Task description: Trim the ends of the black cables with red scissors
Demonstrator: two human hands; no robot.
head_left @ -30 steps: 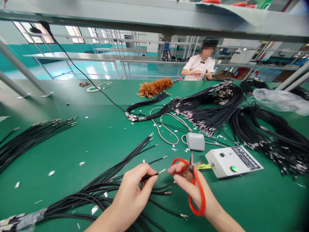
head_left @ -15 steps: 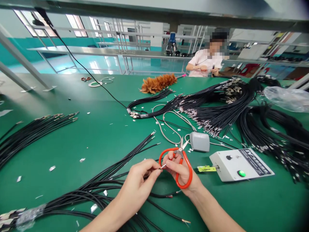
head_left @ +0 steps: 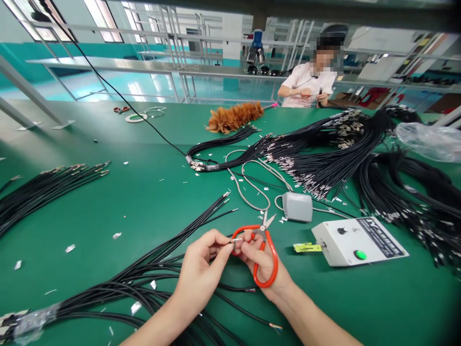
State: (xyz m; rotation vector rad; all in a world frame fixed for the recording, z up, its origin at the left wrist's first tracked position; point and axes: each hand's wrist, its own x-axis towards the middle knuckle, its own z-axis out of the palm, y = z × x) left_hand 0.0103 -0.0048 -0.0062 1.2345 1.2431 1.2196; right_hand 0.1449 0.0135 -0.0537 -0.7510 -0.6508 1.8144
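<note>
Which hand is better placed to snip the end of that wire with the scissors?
Probably the right hand: it already carries the red-handled scissors, blades pointing away. The left hand pinches the black wire tip between both hands.

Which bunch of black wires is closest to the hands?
The loose bundle of black cables fanning under the left hand; the other black bundles lie farther up the green table.

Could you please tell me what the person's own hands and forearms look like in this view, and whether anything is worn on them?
Both the left hand and the right hand are bare: no gloves, rings, watch or wristband show. The forearms are bare too, with no sleeve visible up to the lower edge of the picture. The fingers are slim, with short, plain nails. No cables, straps or markings are attached to either arm.
</note>
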